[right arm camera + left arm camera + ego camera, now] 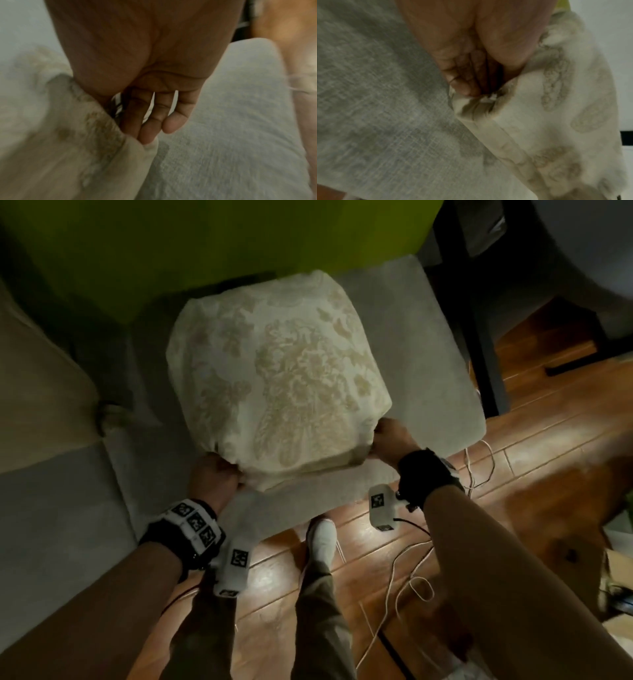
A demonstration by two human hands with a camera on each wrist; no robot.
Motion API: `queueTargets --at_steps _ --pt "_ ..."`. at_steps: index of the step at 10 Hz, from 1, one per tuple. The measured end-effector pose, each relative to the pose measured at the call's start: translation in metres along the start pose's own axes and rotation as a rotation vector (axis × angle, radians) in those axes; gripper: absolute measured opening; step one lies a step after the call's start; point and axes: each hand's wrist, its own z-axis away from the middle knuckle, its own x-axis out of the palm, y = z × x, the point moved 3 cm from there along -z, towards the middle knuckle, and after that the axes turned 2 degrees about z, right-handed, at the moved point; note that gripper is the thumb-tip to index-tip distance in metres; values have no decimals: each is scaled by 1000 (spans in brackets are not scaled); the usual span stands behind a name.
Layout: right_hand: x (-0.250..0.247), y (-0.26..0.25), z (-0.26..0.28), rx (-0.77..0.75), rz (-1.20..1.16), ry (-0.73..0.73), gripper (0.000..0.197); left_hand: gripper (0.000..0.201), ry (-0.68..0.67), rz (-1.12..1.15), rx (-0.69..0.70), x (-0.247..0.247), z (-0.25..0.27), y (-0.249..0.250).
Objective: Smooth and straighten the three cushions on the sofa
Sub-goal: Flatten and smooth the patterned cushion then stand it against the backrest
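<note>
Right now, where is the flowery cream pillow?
In the head view, the cream floral-patterned cushion lies mid-frame on the grey sofa seat, its near corners held by the left hand and right hand.

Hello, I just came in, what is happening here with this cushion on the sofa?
A person stands in front of the grey sofa and holds a cream cushion with a floral pattern by its two near corners. The left hand pinches the bunched left corner, and the right hand holds the right corner. The cushion lies on the seat, at the sofa's end. White cables lie on the wooden floor.
</note>
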Motion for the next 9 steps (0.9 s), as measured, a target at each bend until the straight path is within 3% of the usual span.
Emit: queueTargets --at_steps 1,2,3,4,5,6,7,8,9 --pt "-6 -2 -14 -118 404 29 28 15 152 -35 -100 14 0 -10" --pt "4 4 -21 -179 452 51 31 36 172 -45 -175 31 2 -14" --pt "11 16 -26 -145 469 -39 39 51 201 -159 -262 40 3 -9" --pt "9 8 -18 -269 343 -82 51 31 253 -103 -265 42 8 2" --pt "-13 6 -10 -291 233 -73 30 22 418 105 -277 33 21 9" --pt "-43 24 -12 -252 274 -47 22 33 531 354 -293 21 41 6" --pt "-65 54 -17 -156 371 -36 23 20 623 466 -239 8 58 -6" --pt "-59 69 -10 -72 261 -113 12 14 629 468 -249 4 66 -18" --pt "-48 60 -7 -17 -177 -90 17 13 521 626 -300 5 65 -21"
